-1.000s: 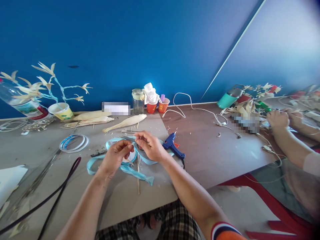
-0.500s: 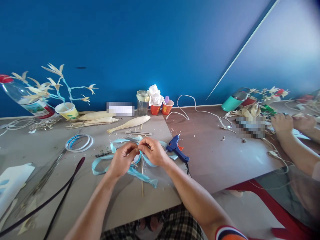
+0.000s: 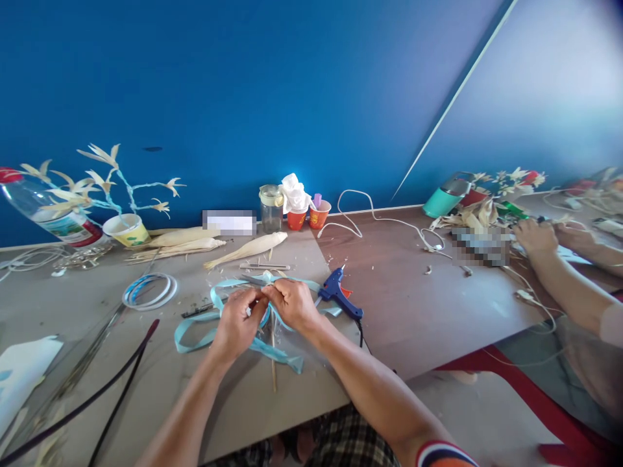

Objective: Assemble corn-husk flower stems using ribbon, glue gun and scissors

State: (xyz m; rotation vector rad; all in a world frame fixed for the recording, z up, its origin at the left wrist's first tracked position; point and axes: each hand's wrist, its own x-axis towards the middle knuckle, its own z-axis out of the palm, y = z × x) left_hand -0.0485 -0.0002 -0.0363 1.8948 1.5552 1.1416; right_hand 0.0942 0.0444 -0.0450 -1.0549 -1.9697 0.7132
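Observation:
My left hand (image 3: 242,323) and my right hand (image 3: 293,303) meet over the table, thumbs and fingertips pinched together. Light blue ribbon (image 3: 278,354) runs down from between the right fingers and loops loosely on the table around both hands. What the left fingertips grip is too small and covered to make out. Below the hands a thin tan stick (image 3: 274,379) points toward me. Just beyond the fingers lies a grey metal blade (image 3: 252,281), partly hidden. A blue glue gun (image 3: 339,293) rests to the right of my right hand.
Dried husks (image 3: 248,251) and a slim tool (image 3: 265,266) lie farther back. White rings (image 3: 150,291), dark cords (image 3: 130,357) and a paper cup (image 3: 127,231) with husk flowers are left. A glass jar (image 3: 271,211) stands by the wall. A co-worker's hands (image 3: 538,239) are at right.
The view has shifted slightly, so the table sits a little lower and farther left. My hands stay pinched together, with only small finger movement.

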